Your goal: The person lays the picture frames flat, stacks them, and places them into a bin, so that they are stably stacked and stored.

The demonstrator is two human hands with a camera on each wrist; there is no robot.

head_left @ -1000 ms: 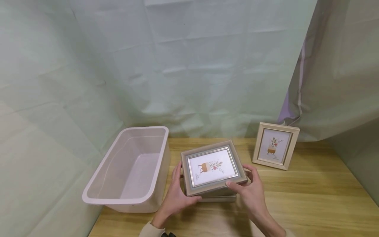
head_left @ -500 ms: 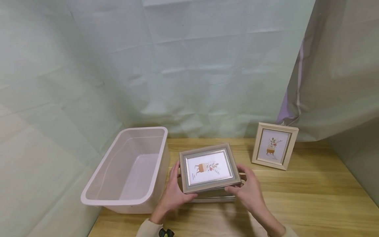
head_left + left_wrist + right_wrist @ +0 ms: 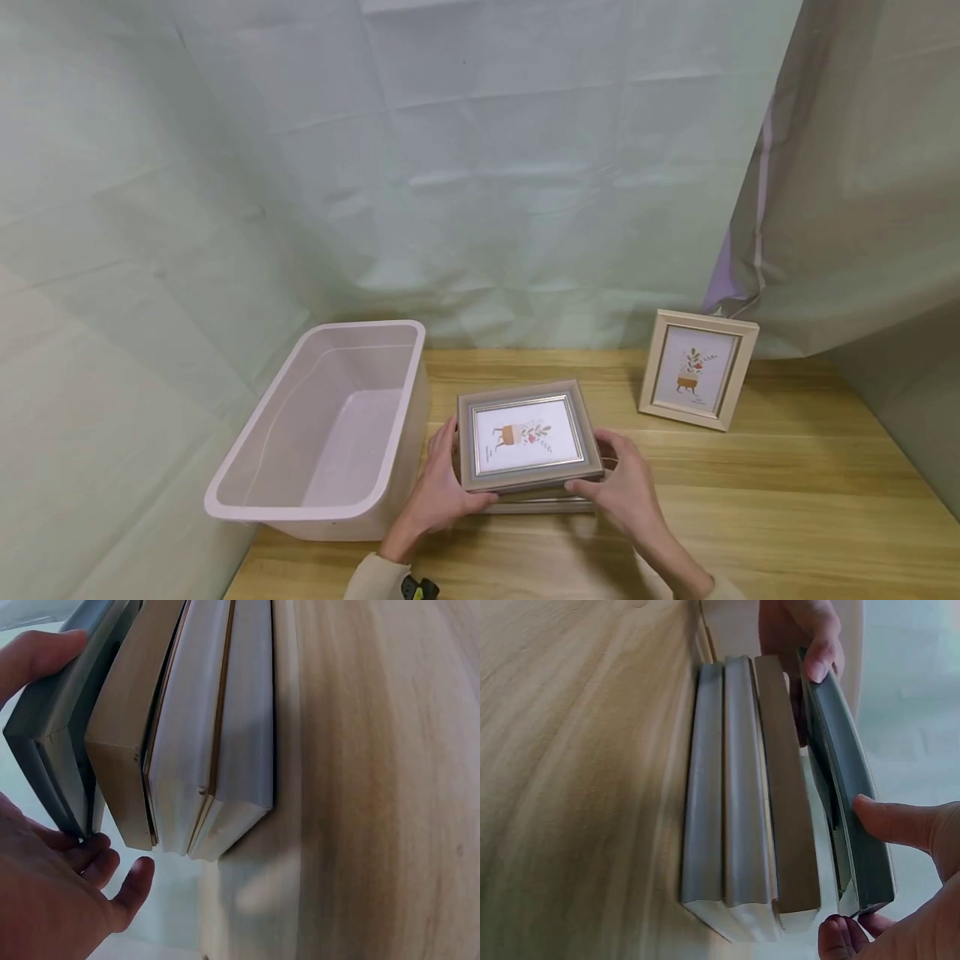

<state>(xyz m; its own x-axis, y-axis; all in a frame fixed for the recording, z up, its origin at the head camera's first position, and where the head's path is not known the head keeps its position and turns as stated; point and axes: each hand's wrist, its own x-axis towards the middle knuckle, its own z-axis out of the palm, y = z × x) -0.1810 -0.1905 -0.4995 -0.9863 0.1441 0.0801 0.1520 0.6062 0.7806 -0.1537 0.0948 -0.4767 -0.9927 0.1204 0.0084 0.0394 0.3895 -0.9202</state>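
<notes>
Clock centred on the held frame, head view, 12 at the back; at 9 o'clock stood the pale tub on the wooden table; at 8 o'clock the left hand pinched the held frame, thumb on the near edge, fingertips at the left end, at least one finger spread free; the held frame lay face up above a stack of three frames, a gap showing along the near side in both wrist views; contact farther back could not be told; at 4 o'clock the right hand pinched the other end, thumb on the near edge, fingers curled at the right end, partly hidden; at 2 o'clock the standing frame leaned back, well apart; progress, as judged: three frames piled, the fourth neither seated nor released; whether the standing frame counted as done or left, could not tell.
</notes>
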